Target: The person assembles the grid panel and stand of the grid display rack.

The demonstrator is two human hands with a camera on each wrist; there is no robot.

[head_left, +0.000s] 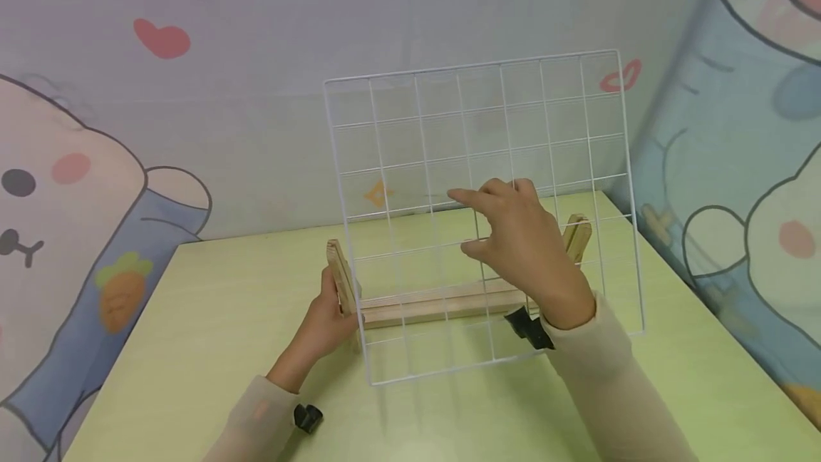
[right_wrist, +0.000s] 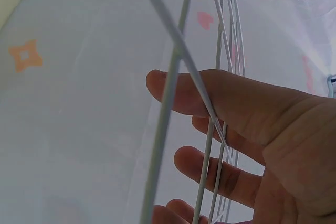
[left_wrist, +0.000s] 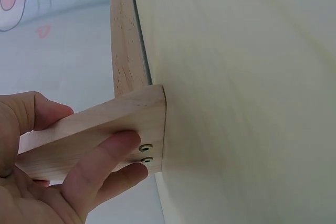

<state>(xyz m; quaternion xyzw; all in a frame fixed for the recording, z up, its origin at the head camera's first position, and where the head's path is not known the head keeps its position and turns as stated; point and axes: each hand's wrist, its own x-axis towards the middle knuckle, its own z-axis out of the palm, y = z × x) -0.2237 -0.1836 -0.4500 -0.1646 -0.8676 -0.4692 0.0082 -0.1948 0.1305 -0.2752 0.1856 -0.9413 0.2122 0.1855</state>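
Observation:
A white wire grid panel (head_left: pixel 449 116) stands tilted in front of a wooden stand, whose rail (head_left: pixel 442 309) joins two uprights. My left hand (head_left: pixel 323 323) grips the stand's left upright (head_left: pixel 343 276). In the left wrist view, thumb and fingers clasp this upright (left_wrist: pixel 105 129) near two screw heads (left_wrist: pixel 146 148). My right hand (head_left: pixel 522 241) is at the grid's middle right, thumb and index finger spread apart. Grid wires (right_wrist: pixel 160 145) cross in front of its thumb and fingers in the right wrist view. Whether it bears the panel's weight is unclear.
The pale yellow-green table (head_left: pixel 250 291) carries the stand. A cloth backdrop (head_left: pixel 269 141) with printed hearts and cartoon animals rises behind it. More printed cloth (head_left: pixel 770 162) runs along the right side. The stand's right upright (head_left: pixel 577 237) is partly behind the grid.

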